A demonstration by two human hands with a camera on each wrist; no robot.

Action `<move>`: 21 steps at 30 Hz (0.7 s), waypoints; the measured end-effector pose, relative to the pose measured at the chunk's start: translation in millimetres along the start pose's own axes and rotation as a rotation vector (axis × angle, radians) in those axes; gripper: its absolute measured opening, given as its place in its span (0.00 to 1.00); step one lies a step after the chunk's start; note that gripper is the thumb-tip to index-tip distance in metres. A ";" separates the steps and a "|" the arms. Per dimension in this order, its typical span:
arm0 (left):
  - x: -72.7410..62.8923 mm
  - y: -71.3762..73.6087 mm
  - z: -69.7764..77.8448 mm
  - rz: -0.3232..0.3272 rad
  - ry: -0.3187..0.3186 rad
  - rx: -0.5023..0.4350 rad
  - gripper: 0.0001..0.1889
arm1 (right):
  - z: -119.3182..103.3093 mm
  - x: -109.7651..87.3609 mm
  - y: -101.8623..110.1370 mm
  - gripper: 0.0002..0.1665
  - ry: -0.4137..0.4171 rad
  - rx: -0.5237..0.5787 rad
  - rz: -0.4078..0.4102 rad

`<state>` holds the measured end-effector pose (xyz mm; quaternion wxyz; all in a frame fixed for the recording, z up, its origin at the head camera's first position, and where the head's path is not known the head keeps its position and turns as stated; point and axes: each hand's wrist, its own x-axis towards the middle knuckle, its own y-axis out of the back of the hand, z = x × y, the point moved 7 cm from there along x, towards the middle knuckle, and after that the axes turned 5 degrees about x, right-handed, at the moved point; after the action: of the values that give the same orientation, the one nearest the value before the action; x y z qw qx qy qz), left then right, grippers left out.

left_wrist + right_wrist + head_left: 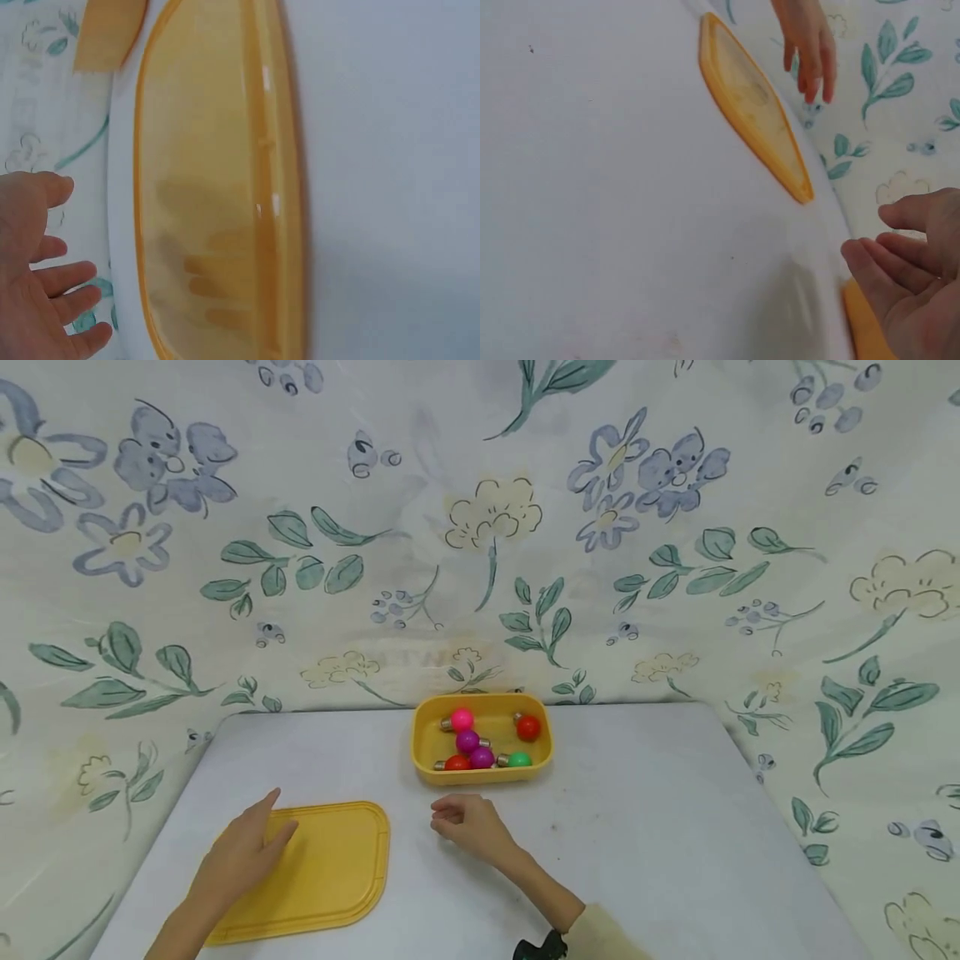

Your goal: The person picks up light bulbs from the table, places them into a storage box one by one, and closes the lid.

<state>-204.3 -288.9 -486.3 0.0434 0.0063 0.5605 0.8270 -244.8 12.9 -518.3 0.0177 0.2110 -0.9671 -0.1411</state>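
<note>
My left hand (238,853) hovers over the left part of a flat yellow lid (337,860), fingers extended and thumb apart, with nothing in its grasp. In the left wrist view the lid's shiny surface (202,150) mirrors the fingers. My right hand (474,828), loosely curled and holding nothing, is just in front of a yellow plastic container (487,777). Inside the container lie several small coloured light bulbs with metal bases: a pink bulb (462,719), purple bulbs (467,742), red bulbs (528,727) and a green bulb (519,759).
The white table (645,827) extends to the right of the container and lid. Behind it hangs a floral cloth (420,527), which also shows at both sides. A black strap (542,947) is on the right wrist, beside a cream sleeve (603,935).
</note>
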 end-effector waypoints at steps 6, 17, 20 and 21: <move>-19.4 4.5 -41.3 -0.039 0.112 0.048 0.39 | 10.1 -1.8 -18.4 0.15 -0.108 0.023 -0.056; -32.3 -0.4 -76.9 -0.193 0.232 0.016 0.44 | 11.0 3.9 -41.7 0.21 -0.144 -0.029 -0.089; -32.9 -1.1 -80.0 -0.202 0.229 0.000 0.43 | 9.1 7.3 -47.8 0.24 -0.136 -0.057 -0.104; -32.8 -1.1 -80.9 -0.200 0.228 -0.005 0.42 | 8.4 8.5 -49.9 0.24 -0.135 -0.067 -0.113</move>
<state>-176.3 -366.1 -516.1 0.0617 -0.1436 0.5575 0.8153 -233.2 -31.9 -540.6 -0.0484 0.2544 -0.9474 -0.1879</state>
